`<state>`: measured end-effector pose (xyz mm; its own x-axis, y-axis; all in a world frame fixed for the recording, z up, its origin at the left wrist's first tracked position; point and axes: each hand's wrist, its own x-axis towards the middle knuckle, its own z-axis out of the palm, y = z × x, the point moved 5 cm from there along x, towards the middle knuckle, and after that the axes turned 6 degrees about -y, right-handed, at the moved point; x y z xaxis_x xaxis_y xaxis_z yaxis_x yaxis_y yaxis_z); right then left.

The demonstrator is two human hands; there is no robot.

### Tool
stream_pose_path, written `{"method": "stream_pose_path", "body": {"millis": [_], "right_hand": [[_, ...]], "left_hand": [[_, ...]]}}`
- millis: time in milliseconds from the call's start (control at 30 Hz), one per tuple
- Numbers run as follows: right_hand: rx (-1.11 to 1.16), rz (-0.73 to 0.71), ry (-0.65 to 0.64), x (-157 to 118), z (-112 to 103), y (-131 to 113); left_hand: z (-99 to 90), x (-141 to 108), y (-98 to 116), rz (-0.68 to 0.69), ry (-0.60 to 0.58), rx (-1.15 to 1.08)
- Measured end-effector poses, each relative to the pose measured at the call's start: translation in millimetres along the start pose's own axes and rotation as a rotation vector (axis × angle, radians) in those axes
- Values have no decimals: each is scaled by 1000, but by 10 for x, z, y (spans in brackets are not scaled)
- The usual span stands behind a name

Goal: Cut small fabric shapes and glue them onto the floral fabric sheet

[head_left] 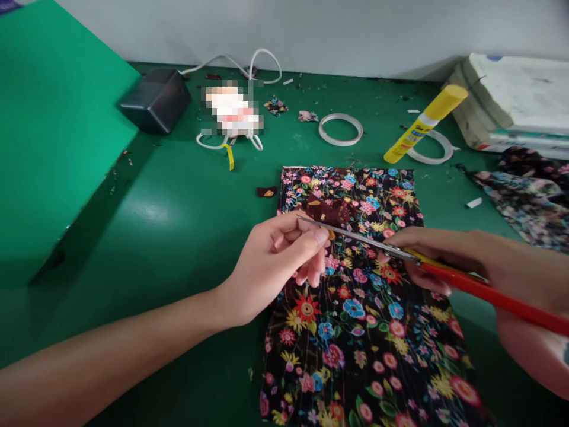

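Note:
My left hand (284,249) is closed in a pinch on a small dark maroon fabric scrap (328,210) with orange markings; the fingers partly cover it. My right hand (471,255) grips scissors (377,242) with red and yellow handles. Their long thin blades point left, across the scrap and over the left thumb and forefinger, and look nearly closed. Below both hands a black floral fabric (355,344) lies flat on the green table, its printed flowers red, blue, pink and yellow.
At the back lie a black box (155,101), a blurred item (233,110) with white cord, and a tape roll (341,130). A yellow glue stick (425,124) leans on another roll (435,148). A stack (511,95) and crumpled fabric (528,196) sit right; a green panel (57,130) rises left.

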<state>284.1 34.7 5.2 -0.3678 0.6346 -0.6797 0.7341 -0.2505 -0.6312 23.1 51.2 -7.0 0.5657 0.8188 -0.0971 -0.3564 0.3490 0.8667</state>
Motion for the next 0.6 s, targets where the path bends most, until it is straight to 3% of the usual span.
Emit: {"method": "stream_pose_path", "body": {"millis": [67, 300, 600], "right_hand": [[26, 148, -69, 18, 77, -90], [273, 420, -284, -11, 259, -302], [116, 269, -137, 85, 162, -138]], "left_hand": [[2, 2, -3, -2, -2, 2], [-5, 1, -6, -5, 8, -1], [-21, -7, -14, -1, 20, 30]]}}
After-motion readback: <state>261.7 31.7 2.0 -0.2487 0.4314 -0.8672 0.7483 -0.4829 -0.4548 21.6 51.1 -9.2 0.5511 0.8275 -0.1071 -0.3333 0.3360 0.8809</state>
